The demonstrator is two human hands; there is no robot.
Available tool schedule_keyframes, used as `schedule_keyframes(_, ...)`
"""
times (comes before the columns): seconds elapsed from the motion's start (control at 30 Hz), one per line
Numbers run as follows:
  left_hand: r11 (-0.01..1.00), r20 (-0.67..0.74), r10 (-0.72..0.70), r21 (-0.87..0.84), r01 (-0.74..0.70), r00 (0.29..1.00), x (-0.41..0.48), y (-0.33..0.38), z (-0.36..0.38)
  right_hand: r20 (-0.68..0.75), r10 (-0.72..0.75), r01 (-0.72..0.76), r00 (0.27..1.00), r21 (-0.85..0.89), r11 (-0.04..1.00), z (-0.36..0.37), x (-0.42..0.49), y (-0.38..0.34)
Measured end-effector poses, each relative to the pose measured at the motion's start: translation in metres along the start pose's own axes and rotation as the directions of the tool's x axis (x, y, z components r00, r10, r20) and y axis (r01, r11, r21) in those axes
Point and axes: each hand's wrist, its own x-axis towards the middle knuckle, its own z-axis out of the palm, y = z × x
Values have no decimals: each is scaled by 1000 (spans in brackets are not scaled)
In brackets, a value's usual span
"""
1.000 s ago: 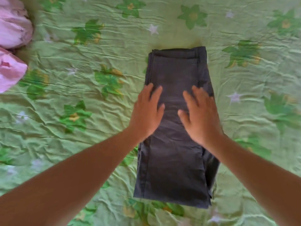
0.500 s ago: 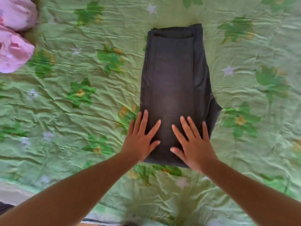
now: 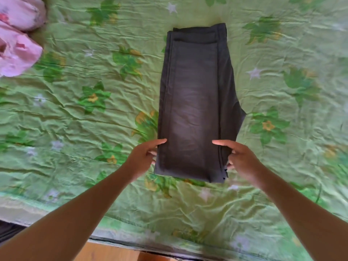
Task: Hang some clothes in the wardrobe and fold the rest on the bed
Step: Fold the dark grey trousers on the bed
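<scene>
A pair of dark grey trousers (image 3: 195, 102) lies folded into a long narrow strip on the bed, waistband at the far end. My left hand (image 3: 144, 157) pinches the strip's left edge near its near end, thumb on top and fingers tucked under the cloth. My right hand (image 3: 239, 159) pinches the right edge at the same height, thumb on top, fingers under the layered edge. The near end lies between my two hands.
The bed is covered by a wrinkled green sheet with flower and star print (image 3: 94, 129). Two pink pillows (image 3: 17, 34) sit at the far left. The bed's near edge and a strip of wooden floor (image 3: 116, 253) show at the bottom.
My hands were pressing flat on top of the trousers and slid toward the near end. Now they have moved out to the two side edges and grip them.
</scene>
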Motion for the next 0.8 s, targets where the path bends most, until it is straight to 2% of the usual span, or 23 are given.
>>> schedule_keyframes(0.03,958,10,183,222,-181,983,0,-4,-5,47,-158,164,986,-280,946,-5,1,3)
schedule_keyframes(0.07,838,46,350,431,-335,936,2,-9,-8,132,-286,309,949,-565,765,-8,1,7)
schedule_keyframes(0.1,708,101,450,566,-424,887,5,-12,-11,205,-371,384,906,-766,515,-10,2,11)
schedule_keyframes(0.13,622,146,491,632,-463,859,7,-12,-11,225,-437,388,871,-860,331,-10,2,16)
schedule_keyframes(0.17,575,161,511,666,-475,845,10,-11,-10,213,-489,363,846,-902,234,-8,1,18)
schedule_keyframes(0.2,562,147,520,683,-466,842,12,-8,-9,183,-554,344,812,-917,202,-6,0,20)
schedule_keyframes(0.27,580,80,544,684,-443,835,16,-1,-6,132,-678,368,723,-905,216,-6,-2,20)
schedule_keyframes(0.37,560,32,611,688,-461,791,18,15,-13,165,-748,442,642,-878,186,-17,-6,9)
schedule_keyframes(0.4,521,72,637,694,-497,767,17,20,-19,202,-759,458,619,-878,140,-20,-11,3)
schedule_keyframes(0.47,400,234,679,677,-618,696,11,28,-32,370,-736,554,567,-833,8,-27,-20,-5)
schedule_keyframes(0.53,327,427,648,592,-736,631,2,32,-44,584,-615,699,530,-711,-73,-36,-28,-14)
schedule_keyframes(0.57,359,483,604,546,-758,634,0,33,-49,626,-569,751,533,-660,-23,-41,-28,-20)
schedule_keyframes(0.6,461,485,555,497,-735,676,0,35,-52,608,-568,784,555,-610,112,-45,-25,-24)
schedule_keyframes(0.63,623,424,503,426,-656,753,4,42,-53,531,-582,775,616,-539,330,-46,-19,-32)
schedule_keyframes(0.67,782,321,442,319,-535,837,12,52,-54,395,-571,694,720,-412,590,-47,-10,-44)
schedule_keyframes(0.7,888,206,380,190,-418,902,24,67,-54,229,-518,564,824,-240,790,-46,3,-58)
schedule_keyframes(0.73,944,85,314,81,-320,946,46,80,-54,64,-423,426,904,-47,903,-50,25,-69)
schedule_keyframes(0.77,974,7,220,-56,-220,975,65,94,-55,-30,-280,281,960,161,946,-54,45,-84)
schedule_keyframes(0.8,970,-14,104,-220,-104,995,86,106,-55,3,-121,113,993,341,933,-63,65,-94)
